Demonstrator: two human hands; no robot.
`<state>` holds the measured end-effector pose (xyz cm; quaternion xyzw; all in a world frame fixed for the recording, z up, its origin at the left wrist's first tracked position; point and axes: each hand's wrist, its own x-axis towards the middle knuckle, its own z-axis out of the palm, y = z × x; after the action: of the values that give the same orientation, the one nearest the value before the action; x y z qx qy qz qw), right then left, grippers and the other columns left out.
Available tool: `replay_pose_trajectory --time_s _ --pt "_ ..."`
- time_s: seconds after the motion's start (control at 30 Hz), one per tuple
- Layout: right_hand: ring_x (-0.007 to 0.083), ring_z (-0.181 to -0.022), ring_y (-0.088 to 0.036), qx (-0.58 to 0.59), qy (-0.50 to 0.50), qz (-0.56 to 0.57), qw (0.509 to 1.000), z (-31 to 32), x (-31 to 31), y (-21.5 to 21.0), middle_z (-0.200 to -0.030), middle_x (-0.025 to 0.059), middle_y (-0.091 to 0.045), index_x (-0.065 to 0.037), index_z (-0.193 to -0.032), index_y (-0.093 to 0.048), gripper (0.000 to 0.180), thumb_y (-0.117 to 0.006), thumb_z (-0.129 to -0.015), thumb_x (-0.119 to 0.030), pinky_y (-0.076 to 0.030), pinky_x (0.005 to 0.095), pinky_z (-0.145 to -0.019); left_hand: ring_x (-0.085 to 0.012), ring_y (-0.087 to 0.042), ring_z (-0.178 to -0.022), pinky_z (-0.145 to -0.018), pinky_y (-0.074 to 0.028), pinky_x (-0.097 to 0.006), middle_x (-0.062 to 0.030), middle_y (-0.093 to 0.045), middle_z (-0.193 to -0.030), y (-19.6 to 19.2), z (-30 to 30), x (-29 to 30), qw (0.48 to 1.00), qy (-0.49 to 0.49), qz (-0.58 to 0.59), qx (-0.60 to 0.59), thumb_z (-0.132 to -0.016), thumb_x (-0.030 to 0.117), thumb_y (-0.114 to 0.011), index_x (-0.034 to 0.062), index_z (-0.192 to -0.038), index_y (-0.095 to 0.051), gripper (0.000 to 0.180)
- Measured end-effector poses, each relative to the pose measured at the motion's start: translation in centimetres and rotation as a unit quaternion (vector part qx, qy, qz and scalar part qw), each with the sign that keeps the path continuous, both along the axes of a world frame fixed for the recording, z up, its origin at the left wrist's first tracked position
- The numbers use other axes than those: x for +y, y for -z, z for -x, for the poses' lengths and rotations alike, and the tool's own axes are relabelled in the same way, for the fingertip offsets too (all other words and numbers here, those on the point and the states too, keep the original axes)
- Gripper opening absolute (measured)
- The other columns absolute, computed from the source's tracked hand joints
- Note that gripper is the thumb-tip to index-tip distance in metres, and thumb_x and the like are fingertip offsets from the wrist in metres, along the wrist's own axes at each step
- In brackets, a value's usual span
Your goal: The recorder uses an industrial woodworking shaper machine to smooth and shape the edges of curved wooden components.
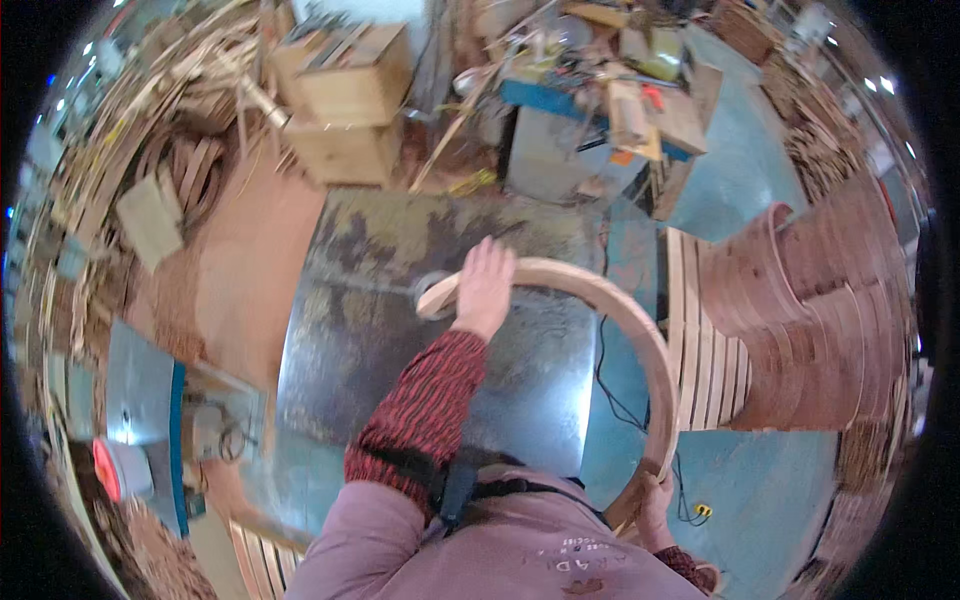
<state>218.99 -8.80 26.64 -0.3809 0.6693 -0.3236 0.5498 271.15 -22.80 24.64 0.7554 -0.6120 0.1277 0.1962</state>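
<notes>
Left-hand grip [486,285] laid over one end of a pale brown, C-shaped strip of thick wood [640,335], right-hand grip [655,505] closed round the other.

The left fingers lie straight and side by side across the strip, but whether the thumb hooks beneath cannot be told; the right fingers pinch the strip close to the body's right side. From the left grip, the strip's long axis bows rightward past the edge of the dark, stained metal tabletop [330,400], then curls back toward the person. A short stub juts left of the left hand, the nearer one, over a small, pale grey round disc [427,283] at the tabletop's surface.
</notes>
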Motion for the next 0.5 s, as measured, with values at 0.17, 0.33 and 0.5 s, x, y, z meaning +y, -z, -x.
replay_pose_trajectory --time_s 0.17,0.33,0.5 --pt "0.0139 -0.092 -0.056 -0.012 0.011 0.046 0.999 -1.5 0.0 -0.3 -0.105 0.0037 -0.061 0.001 -0.13 -0.059 0.04 -0.063 -0.092 -0.012 -0.049 0.0306 -0.083 -0.037 -0.045 -0.143 -0.119 -0.034 -0.051 -0.0197 -0.055 -0.144 -0.9 -0.4 1.6 1.0 -0.008 0.005 -0.02 -0.092 0.011 -0.053 0.0007 -0.136 -0.054 0.045" --pt "0.0128 -0.092 -0.055 -0.059 0.025 0.036 0.997 -2.4 -0.2 -0.7 -0.105 0.0019 -0.06 0.0 -0.131 -0.059 0.04 -0.059 -0.1 -0.024 -0.048 0.0294 -0.081 -0.0386 -0.044 -0.142 -0.119 -0.034 -0.051 -0.0197 -0.054 -0.143 -2.1 -0.7 3.3 0.999 -0.025 -0.033 -0.013 -0.095 0.013 -0.053 0.0013 -0.137 -0.053 0.044" --pt "0.0124 -0.092 -0.054 -0.07 0.013 0.042 0.997 -3.0 -0.3 -1.5 -0.104 0.0006 -0.06 0.0 -0.134 -0.059 0.044 -0.057 -0.103 -0.031 -0.047 0.0291 -0.082 -0.0389 -0.044 -0.142 -0.118 -0.034 -0.051 -0.0193 -0.054 -0.143 -2.8 -1.0 4.9 0.998 -0.038 -0.039 -0.021 -0.09 0.017 -0.064 0.0019 -0.137 -0.053 0.05"
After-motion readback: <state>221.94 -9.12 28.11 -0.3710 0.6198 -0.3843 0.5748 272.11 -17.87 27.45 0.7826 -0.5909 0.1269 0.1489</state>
